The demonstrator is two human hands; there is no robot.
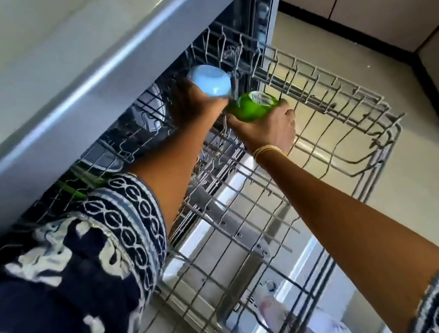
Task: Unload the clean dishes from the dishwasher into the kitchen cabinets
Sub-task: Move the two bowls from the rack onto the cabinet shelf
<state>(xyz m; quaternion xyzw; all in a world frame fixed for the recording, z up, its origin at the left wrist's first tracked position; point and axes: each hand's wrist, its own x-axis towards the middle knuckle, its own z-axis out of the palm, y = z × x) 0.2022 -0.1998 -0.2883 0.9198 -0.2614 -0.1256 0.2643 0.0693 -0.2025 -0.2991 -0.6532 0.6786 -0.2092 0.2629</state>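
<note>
Over the pulled-out upper rack [343, 83], the left hand [193, 98] grips a light blue cup [210, 80]; the right hand [269, 126] grips a green cup [253, 104].

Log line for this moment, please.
left hand: holds blue cup | right hand: holds green cup | upper rack: pulled out

The upper dishwasher rack [327, 109] is a grey wire basket pulled out of the dishwasher opening, running from frame centre toward the right. Its bare wire floor shows at centre and right. Toward the left, inside the dishwasher, dark dishes [112, 151] stand among the tines; their type cannot be determined. Below the rack, the open dishwasher door [294, 264] lies flat at lower centre. Beige floor tiles [406, 188] extend to the right.
</note>
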